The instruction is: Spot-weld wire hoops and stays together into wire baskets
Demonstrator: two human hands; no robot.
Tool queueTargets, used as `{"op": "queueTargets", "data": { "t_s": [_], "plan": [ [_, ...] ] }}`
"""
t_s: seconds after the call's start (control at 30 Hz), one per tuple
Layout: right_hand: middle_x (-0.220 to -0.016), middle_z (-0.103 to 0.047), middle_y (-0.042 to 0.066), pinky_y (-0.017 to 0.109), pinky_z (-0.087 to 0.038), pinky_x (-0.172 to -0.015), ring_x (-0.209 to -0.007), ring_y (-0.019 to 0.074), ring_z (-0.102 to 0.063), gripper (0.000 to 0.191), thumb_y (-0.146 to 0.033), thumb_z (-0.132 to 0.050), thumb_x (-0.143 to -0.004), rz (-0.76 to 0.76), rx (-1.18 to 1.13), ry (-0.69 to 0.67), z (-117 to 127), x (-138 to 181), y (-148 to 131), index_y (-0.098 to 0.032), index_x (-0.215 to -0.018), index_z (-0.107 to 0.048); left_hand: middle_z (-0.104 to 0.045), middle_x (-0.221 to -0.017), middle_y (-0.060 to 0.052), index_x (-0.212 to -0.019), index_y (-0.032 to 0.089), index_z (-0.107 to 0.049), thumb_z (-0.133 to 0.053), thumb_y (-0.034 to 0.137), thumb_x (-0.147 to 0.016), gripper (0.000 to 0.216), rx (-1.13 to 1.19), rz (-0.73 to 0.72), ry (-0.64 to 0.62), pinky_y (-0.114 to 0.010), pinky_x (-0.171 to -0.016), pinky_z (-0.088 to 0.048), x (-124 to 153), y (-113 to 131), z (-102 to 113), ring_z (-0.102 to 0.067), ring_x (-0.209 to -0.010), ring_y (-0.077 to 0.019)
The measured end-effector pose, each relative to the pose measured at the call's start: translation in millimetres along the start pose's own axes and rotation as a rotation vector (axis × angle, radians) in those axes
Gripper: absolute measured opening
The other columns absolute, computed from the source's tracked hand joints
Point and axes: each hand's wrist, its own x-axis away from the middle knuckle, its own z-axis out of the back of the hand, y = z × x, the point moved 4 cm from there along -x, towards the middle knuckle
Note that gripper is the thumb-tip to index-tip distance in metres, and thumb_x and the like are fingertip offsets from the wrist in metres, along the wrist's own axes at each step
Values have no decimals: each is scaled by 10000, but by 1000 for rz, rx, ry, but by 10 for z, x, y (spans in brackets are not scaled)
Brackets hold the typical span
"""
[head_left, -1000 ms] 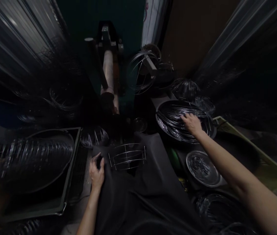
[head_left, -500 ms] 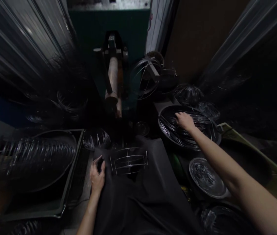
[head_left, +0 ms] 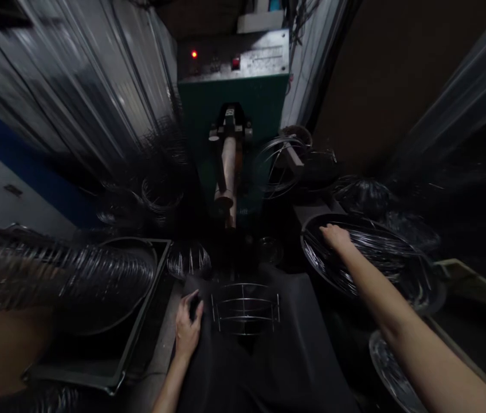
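A small wire rack (head_left: 243, 315), made of thin curved rods joined by short uprights, rests on the dark cloth (head_left: 298, 344) over my lap. To its left is my left hand (head_left: 188, 327), empty, with thumb and fingers curved and apart. My right hand (head_left: 336, 236) reaches over a round basin (head_left: 307, 255) full of loose metal wires (head_left: 376, 246). Its fingers are closed near the basin's left side; whatever is between them is too dark to make out. Straight ahead, the green machine (head_left: 243, 103) has thick copper-coloured arms (head_left: 227, 166) pointing towards me.
On the left, a long stack of wire pieces (head_left: 75, 269) lies over a round pan in a rectangular crate (head_left: 140, 321). Wire hoops (head_left: 279, 166) hang right of the machine. A metal dish (head_left: 391, 367) sits below my right forearm. A red light (head_left: 193, 54) glows on the machine's panel.
The view has tilted up, bringing the machine's panel into sight. My right hand has shifted slightly towards the basin's left rim. My left hand and the wire rack keep their places.
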Motion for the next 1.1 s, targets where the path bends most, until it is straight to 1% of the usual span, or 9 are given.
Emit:
{"op": "queueTargets", "data": {
  "t_s": [0.17, 0.33, 0.43, 0.57, 0.67, 0.73, 0.8, 0.9, 1.1],
  "plan": [
    [-1013, -618, 236, 369, -456, -776, -962, 284, -619, 328, -143, -348, -903, -7, 5, 129, 92, 137, -65, -30, -1108, -577, -622, -1126, -95, -1124, 181, -593, -499, 425, -864, 369, 10, -7, 27, -442, -977, -463, 10, -6, 16, -582, -1094, -230],
    [-808, -669, 163, 366, -430, -611, -723, 314, -637, 409, -427, -418, -896, -23, -220, 269, 7, 642, 178, -129, -1094, -614, -648, -1032, -92, -1055, 166, -621, -474, 385, -891, 310, 7, -72, 166, -405, -920, -493, 14, 200, 224, -618, -990, -209],
    [-818, -681, 167, 370, -424, -625, -730, 319, -636, 393, -474, -451, -858, -37, -383, 417, -5, 1062, 314, -160, -959, -665, -646, -997, -81, -1046, 175, -627, -465, 283, -909, 237, 60, -246, 178, -350, -869, -507, 75, 752, 313, -620, -954, -179],
    [-810, -685, 139, 343, -427, -654, -702, 267, -634, 340, -473, -462, -846, 68, -614, 515, 220, 1506, 155, -193, -843, -656, -666, -924, -49, -1102, 203, -622, -497, 189, -897, 240, 197, -622, -99, -279, -785, -506, 249, 1762, 107, -620, -867, -134],
    [-743, -670, 111, 344, -432, -630, -641, 248, -620, 282, -461, -507, -809, 194, -802, 573, 503, 1755, -176, -210, -755, -624, -689, -872, -44, -1064, 186, -647, -491, 244, -912, 225, 301, -700, -282, -283, -774, -498, 373, 2269, -128, -631, -811, -130],
    [-718, -655, 90, 346, -436, -612, -614, 235, -608, 261, -457, -514, -805, 245, -868, 570, 631, 1919, -423, -220, -751, -609, -695, -943, -64, -1084, 175, -646, -446, 308, -933, 284, 371, -517, -361, -295, -817, -497, 365, 2382, -263, -635, -863, -142],
    [-671, -624, 75, 354, -424, -570, -568, 231, -581, 261, -467, -508, -819, 227, -901, 562, 677, 2075, -645, -229, -766, -601, -682, -1029, -79, -1163, 177, -612, -409, 373, -942, 359, 451, -189, -403, -288, -818, -501, 282, 2325, -358, -628, -892, -146],
    [-630, -591, 63, 353, -408, -525, -531, 225, -554, 260, -474, -500, -839, 228, -970, 522, 661, 2262, -988, -239, -779, -593, -685, -883, -68, -1259, 159, -543, -389, 459, -935, 468, 664, 200, -524, -219, -607, -474, 109, 2141, -432, -592, -681, -108],
    [-701, -629, 60, 321, -439, -570, -569, 184, -559, 370, -543, -483, -835, 488, -1085, 196, 774, 2388, -1678, -201, -778, -611, -611, -664, -19, -1173, 107, -571, -422, 394, -943, 397, 1028, 468, -620, -126, -393, -273, -444, 1936, -448, -439, -436, -28]
  ]
}}
